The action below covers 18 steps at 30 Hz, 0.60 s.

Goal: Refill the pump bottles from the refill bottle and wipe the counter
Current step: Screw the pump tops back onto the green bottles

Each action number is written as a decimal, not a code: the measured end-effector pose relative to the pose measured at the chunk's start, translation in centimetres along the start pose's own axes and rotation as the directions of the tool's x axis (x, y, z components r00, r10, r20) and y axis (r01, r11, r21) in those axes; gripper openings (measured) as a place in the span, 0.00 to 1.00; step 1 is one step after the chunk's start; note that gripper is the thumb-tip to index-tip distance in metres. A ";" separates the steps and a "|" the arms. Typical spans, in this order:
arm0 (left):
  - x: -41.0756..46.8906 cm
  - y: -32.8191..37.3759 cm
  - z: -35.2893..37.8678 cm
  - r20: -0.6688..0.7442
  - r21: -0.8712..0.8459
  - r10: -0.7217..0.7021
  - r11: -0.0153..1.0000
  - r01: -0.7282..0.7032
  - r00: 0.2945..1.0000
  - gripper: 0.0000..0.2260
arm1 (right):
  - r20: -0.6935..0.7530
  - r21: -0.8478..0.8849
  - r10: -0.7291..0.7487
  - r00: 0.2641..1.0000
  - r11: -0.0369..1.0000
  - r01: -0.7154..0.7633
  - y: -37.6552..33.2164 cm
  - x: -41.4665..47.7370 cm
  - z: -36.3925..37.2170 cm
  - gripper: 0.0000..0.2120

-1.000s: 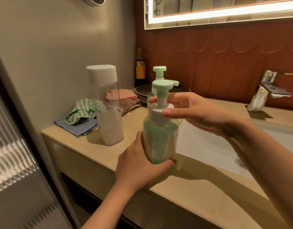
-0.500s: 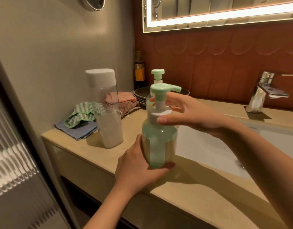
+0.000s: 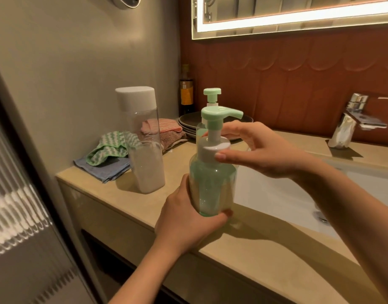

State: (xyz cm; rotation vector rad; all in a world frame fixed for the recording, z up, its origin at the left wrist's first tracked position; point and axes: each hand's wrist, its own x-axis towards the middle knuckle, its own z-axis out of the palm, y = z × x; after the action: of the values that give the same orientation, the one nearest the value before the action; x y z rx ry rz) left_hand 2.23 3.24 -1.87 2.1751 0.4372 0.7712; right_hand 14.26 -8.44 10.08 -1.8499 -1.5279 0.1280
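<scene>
Left hand gripping pump bottle base, right hand pinching collar

Refill bottle left; open sink right

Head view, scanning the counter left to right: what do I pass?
pile of cloths → refill bottle → held pump bottle → faucet. The second pump bottle and plates overlap the held one, so omitted.

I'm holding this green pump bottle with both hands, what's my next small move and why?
Probably twist the white collar loose with your right hand while your left hand steadies the pump bottle: the pump is still on, and the refill bottle stands capped nearby.
</scene>
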 end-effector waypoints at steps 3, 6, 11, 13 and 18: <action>0.0 -0.1 0.2 -0.027 -0.023 -0.009 1.000 0.008 1.000 0.31 | -0.050 -0.065 0.004 0.999 0.998 -0.007 0.0 0.1 0.2 0.32; 0.2 0.0 0.3 -0.037 -0.028 -0.011 1.000 0.010 0.999 0.31 | -0.069 -0.066 0.012 0.998 0.998 -0.016 0.0 0.3 0.3 0.33; 0.3 0.2 0.2 -0.040 0.018 -0.037 0.999 0.037 0.999 0.33 | -0.058 -0.052 0.042 0.997 0.998 -0.045 -0.3 0.7 0.6 0.32; 0.4 0.1 0.2 -0.063 0.064 -0.062 0.996 0.066 0.996 0.33 | -0.051 -0.055 0.052 0.997 0.997 -0.055 -0.5 0.9 0.9 0.28; 0.6 0.4 0.2 -0.192 0.185 -0.044 0.979 0.081 0.980 0.35 | -0.024 -0.068 0.055 0.998 0.996 -0.056 -0.7 1.9 1.1 0.15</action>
State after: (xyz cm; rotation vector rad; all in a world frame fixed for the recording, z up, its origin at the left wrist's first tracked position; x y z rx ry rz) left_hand 2.84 3.17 -1.51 2.2626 0.6989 0.9355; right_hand 13.69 -6.24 10.39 -1.9419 -1.4832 0.0820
